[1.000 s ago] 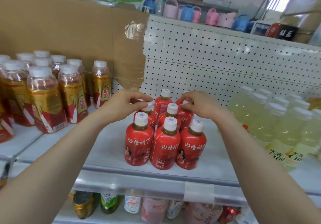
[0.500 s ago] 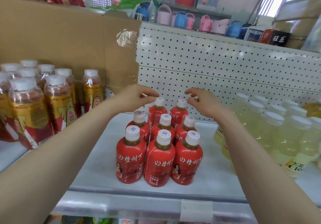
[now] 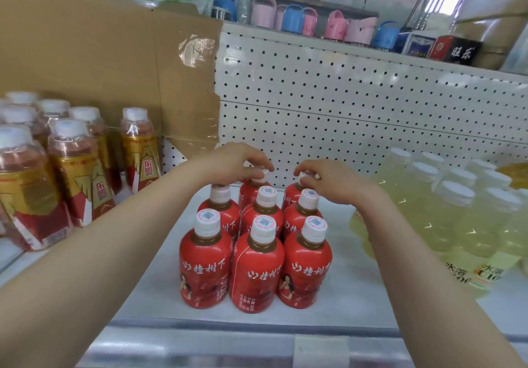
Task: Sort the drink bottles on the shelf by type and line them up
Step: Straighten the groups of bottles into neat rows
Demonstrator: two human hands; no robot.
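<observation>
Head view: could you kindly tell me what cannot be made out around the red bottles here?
All in the head view:
- Back-row red bottles: caps mostly covered by the left hand and right hand; pinching or merely touching, unclear.
- Yellow bottles: blurred, far ones cut by the right edge.
- Shelf-edge tag: blurred, unreadable.

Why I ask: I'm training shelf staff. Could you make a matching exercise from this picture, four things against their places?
Things:
1 red bottles
2 gold bottles
3 pale yellow bottles
4 left hand

Places:
a right end of the shelf
b on a back-row red bottle's cap
c middle of the shelf
d left end of the shelf

Pairs: 1-c, 2-d, 3-a, 4-b
</observation>
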